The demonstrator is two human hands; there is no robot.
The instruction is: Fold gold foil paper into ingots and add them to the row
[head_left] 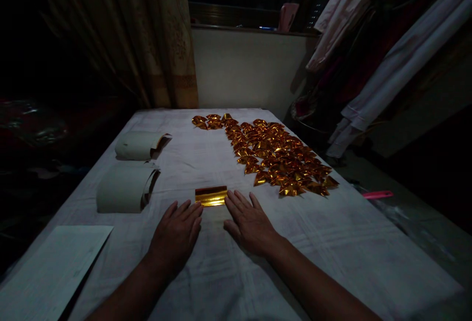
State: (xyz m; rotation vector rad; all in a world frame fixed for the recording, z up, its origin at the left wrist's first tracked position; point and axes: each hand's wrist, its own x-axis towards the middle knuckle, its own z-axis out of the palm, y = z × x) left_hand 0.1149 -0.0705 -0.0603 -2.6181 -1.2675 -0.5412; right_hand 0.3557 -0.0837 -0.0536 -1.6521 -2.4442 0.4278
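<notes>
A small gold foil sheet point(211, 195), folded into a strip, lies on the white-covered table point(332, 242) just ahead of both hands. My left hand point(177, 232) lies flat, palm down, fingers stretched out, its fingertips at the strip's near left corner. My right hand point(249, 221) also lies flat and open, fingertips touching the strip's right end. Neither hand holds anything. Beyond, to the right, a spread of several folded gold foil pieces point(273, 154) covers the cloth.
Two curled stacks of pale paper point(127, 188) point(140, 145) lie at the left. A flat pale sheet point(51, 272) sits at the near left corner. A pink object point(378, 194) lies off the table's right edge. Curtain and hanging clothes stand behind.
</notes>
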